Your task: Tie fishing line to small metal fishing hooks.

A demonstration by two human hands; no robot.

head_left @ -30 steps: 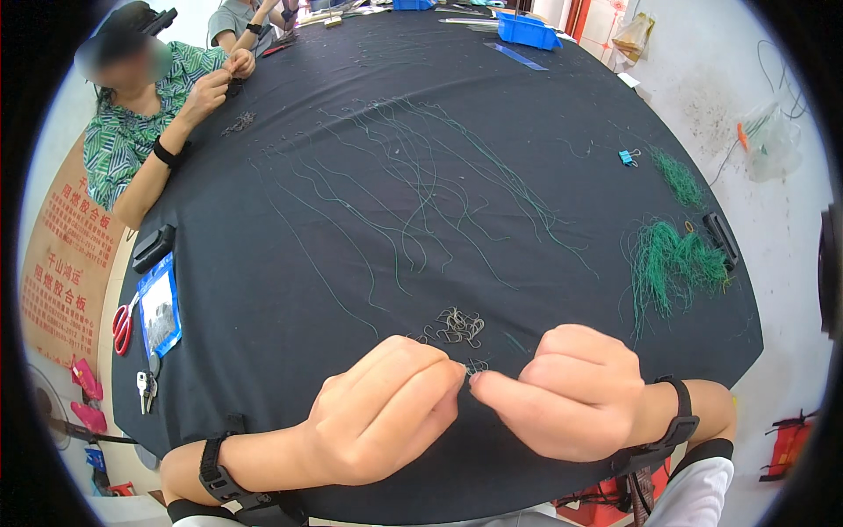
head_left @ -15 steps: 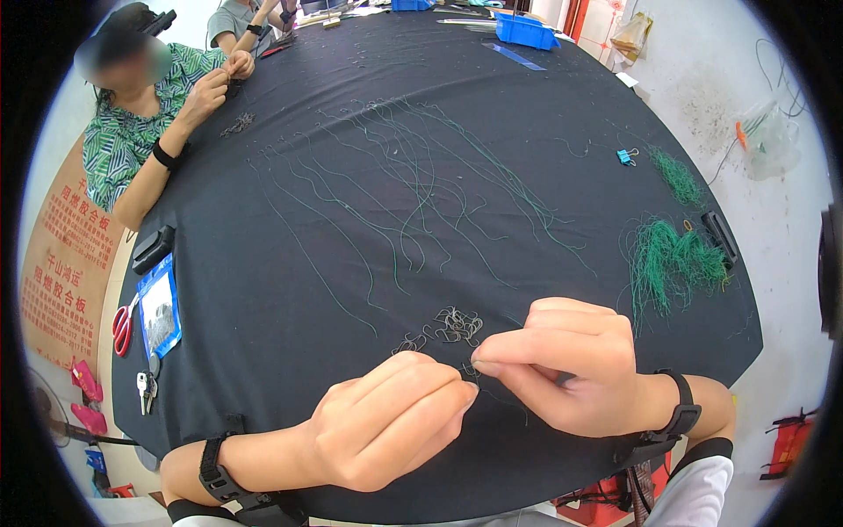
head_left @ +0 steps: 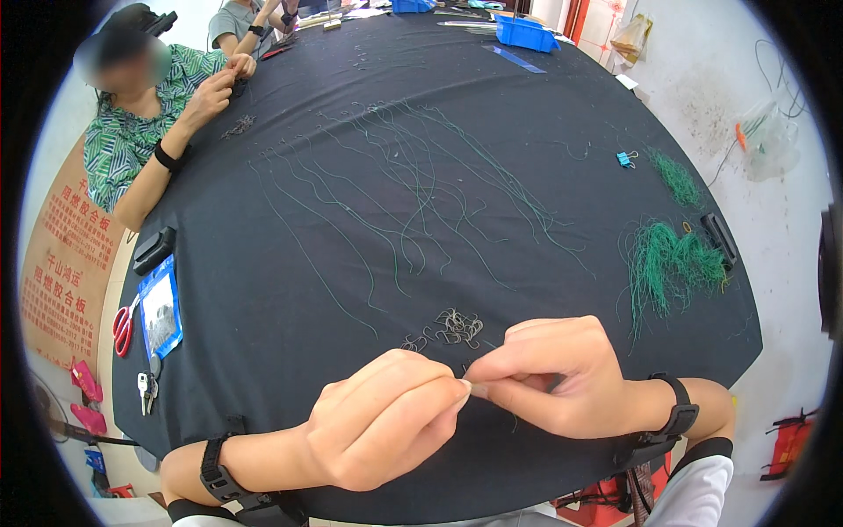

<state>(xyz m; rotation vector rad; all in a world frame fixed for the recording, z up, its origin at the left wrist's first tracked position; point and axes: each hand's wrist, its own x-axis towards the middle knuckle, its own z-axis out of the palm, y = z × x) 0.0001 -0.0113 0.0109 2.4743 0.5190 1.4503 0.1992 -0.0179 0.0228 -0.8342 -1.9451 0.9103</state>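
Near the table's front edge my left hand [head_left: 382,422] and my right hand [head_left: 562,378] meet, fingertips touching. My left hand pinches a small dark fish hook [head_left: 464,368], of which only a bit shows above the fingers. In my right hand's pinch is a thin green line, mostly hidden, with a loose end [head_left: 515,425] hanging below. Just beyond my fingers lies a pile of dark fish hooks [head_left: 458,328], with several more at its left. Farther off, several long green lines [head_left: 421,193] are laid out across the black cloth [head_left: 255,351].
Bundles of green line [head_left: 672,263] lie at right with a blue binder clip [head_left: 627,159]. At left are a blue-edged packet [head_left: 161,312], red scissors [head_left: 123,332], keys [head_left: 146,386] and a black case [head_left: 154,250]. Another person [head_left: 140,123] works at far left; a blue bin [head_left: 527,32] stands at the back.
My right hand has shifted slightly down and left, so its fingertips now touch those of my left hand. The hook is more covered by my fingers.
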